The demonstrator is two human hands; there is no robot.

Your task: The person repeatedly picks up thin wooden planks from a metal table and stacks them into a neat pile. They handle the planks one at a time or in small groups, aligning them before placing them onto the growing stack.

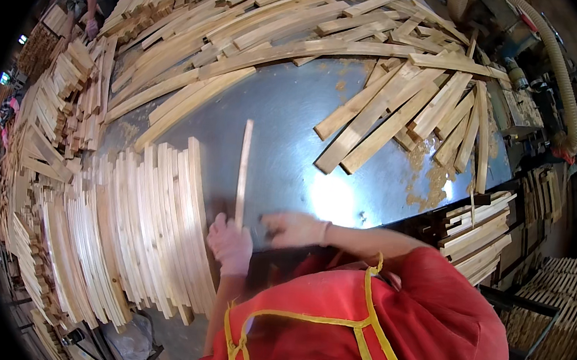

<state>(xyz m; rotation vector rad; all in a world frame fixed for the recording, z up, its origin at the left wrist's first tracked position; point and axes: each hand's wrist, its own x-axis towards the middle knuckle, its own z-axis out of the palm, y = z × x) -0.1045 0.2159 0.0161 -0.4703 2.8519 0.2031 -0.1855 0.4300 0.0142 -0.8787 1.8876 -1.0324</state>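
Note:
At the near edge of the metal table [287, 124], my left hand [230, 245], in a pale pink glove, is closed round the lower end of a thin wooden slat [244, 165]. The slat points away from me, its narrow edge facing up. Just right of it is my right hand [294, 230], also gloved and reaching leftward. Motion smears its fingers, and I cannot make out anything in them. A row of pale slats [166, 227] stands on edge side by side, close to the left of my left hand.
Loose boards [378, 119] fan across the table's right side, among patches of sawdust [430, 187]. More long boards [269, 22] cover the far side. Stacked wood [478, 233] stands at the right, below a ribbed hose [565, 82]. Another person's hand [92, 28] shows at far left.

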